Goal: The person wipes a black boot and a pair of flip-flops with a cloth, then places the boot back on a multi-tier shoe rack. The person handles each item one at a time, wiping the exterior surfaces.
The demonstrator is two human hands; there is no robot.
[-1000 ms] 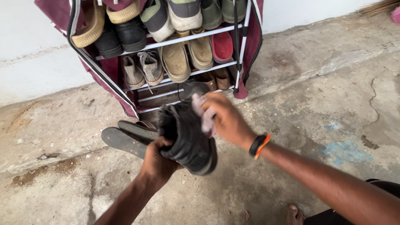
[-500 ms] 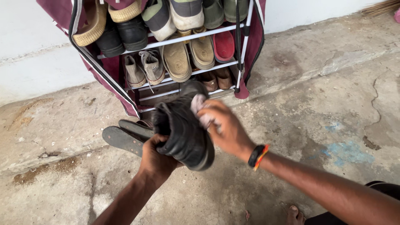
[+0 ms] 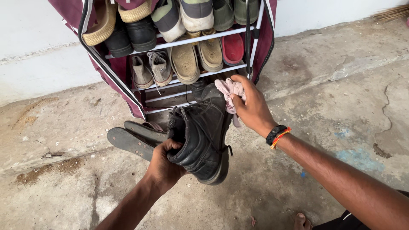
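The left hand (image 3: 164, 164) grips the black shoe (image 3: 202, 136) at its heel; the right hand (image 3: 251, 106) presses a pink cloth (image 3: 229, 91) on the toe, wiping seems midway

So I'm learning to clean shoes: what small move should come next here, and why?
Probably draw the pink cloth back down along the black shoe toward its laces. The right hand holds the cloth at the toe end, while the left hand grips the heel, so the upper lies open to a wipe.
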